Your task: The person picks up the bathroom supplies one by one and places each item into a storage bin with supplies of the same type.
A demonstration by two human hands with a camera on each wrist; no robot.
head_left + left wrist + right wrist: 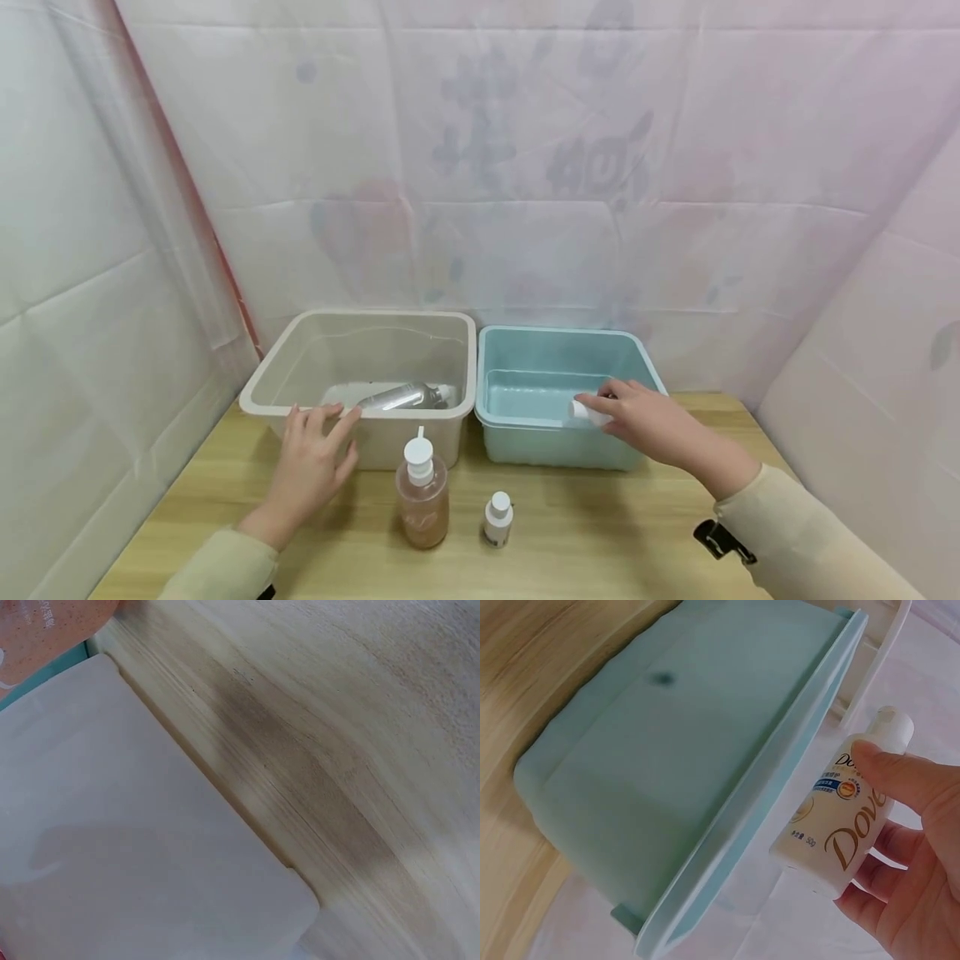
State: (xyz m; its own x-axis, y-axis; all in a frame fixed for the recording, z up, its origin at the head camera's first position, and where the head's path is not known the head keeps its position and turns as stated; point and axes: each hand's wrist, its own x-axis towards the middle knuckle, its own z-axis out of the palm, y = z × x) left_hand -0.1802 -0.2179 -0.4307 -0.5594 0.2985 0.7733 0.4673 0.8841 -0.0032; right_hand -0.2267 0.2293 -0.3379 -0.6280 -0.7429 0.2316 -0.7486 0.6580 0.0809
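Note:
In the head view my right hand holds a small white Dove bottle above the front rim of the light blue bin. The right wrist view shows the thumb and fingers round this bottle, its gold lettering facing the camera. My left hand rests its fingertips at the front rim of the beige bin, fingers loosely spread. A clear bottle with a white cap lies on its side inside the beige bin. The left wrist view shows the beige bin's wall but not the hand.
A pump bottle with amber-pink liquid stands on the wooden table before the beige bin. To its right is a small white capped bottle, upright. Pale printed curtains surround the table's back and sides.

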